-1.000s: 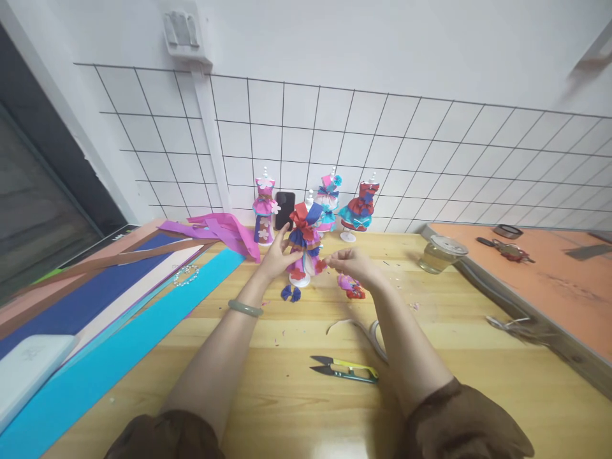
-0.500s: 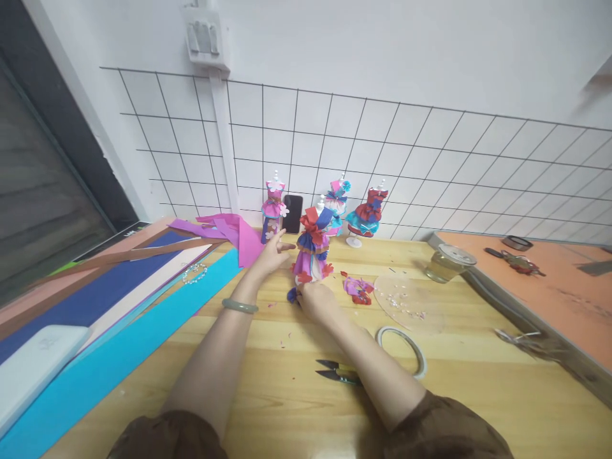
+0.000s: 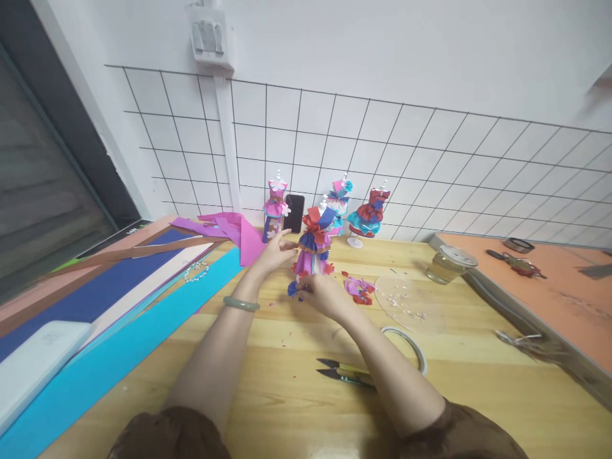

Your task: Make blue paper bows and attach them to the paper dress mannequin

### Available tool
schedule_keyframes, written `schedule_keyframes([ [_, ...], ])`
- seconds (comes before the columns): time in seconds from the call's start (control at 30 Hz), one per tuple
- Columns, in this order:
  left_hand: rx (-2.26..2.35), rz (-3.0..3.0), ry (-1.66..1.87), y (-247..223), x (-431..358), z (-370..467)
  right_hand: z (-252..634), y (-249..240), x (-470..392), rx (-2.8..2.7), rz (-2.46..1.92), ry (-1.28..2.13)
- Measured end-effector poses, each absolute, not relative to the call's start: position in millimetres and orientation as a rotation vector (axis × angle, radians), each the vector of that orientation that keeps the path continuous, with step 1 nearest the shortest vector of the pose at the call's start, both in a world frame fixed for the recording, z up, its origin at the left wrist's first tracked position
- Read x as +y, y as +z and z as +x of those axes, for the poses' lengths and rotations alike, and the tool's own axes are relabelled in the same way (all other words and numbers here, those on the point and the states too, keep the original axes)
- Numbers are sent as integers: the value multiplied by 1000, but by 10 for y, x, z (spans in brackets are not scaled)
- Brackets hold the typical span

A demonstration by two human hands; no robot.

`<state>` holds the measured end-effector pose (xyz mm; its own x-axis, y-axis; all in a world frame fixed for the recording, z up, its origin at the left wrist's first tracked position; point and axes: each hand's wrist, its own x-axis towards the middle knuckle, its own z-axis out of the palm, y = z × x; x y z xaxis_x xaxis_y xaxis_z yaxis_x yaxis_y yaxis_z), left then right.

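Note:
A small dress form [image 3: 315, 239] in red, blue and pink crepe paper stands upright between my hands. My left hand [image 3: 277, 252] is beside its left side, fingers apart and holding nothing. At the foot of the form, my right hand [image 3: 322, 294] pinches a dark blue paper piece [image 3: 293, 290] at its lower left. Three more dressed forms stand behind: a pink one [image 3: 275, 207], a pink and light blue one [image 3: 339, 197] and a red and blue one [image 3: 371, 213]. A black phone [image 3: 294, 213] leans upright behind my left hand.
Scissors [image 3: 342, 373] and a tape ring [image 3: 415, 347] lie near my right forearm. Pink and red scraps [image 3: 358, 290], a clear disc with beads [image 3: 404, 303] and a glass jar [image 3: 449, 263] are to the right. Crepe strips [image 3: 143, 341], a bead string [image 3: 196, 272] and a white device [image 3: 43, 363] lie left.
My right hand has risen slightly and shifted right, its wrist lifted, showing more of the blue paper piece and the scissors. My left hand stays beside the form. The view has shifted slightly.

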<state>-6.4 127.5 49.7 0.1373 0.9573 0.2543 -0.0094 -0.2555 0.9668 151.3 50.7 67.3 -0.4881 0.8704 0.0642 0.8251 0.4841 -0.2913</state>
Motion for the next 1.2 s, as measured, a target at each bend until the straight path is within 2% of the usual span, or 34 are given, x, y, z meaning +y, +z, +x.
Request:
schedule_keyframes([
  [0.07,1194,1509,1272,529,1279,-139,1568,787,493,-2442,-1436,337],
  [0.13,1344,1597,1113,599,1236,-221,1612,884,473,-2363,-1419,296],
  [0.3,1120,1731,632,832,990,-315,1616,988,416,-2280,-1492,157],
  [0.4,987,1755,523,900,894,-277,1570,976,396,-2306,-1552,94],
  [0.7,891,1809,555,826,951,-199,1529,902,425,-2245,-1482,95],
  [1.07,905,1691,661,707,1054,-285,1850,1014,545,-1933,-1250,712],
  [1.2,900,1620,725,675,1066,-285,2036,1198,542,-1710,-1188,710],
])
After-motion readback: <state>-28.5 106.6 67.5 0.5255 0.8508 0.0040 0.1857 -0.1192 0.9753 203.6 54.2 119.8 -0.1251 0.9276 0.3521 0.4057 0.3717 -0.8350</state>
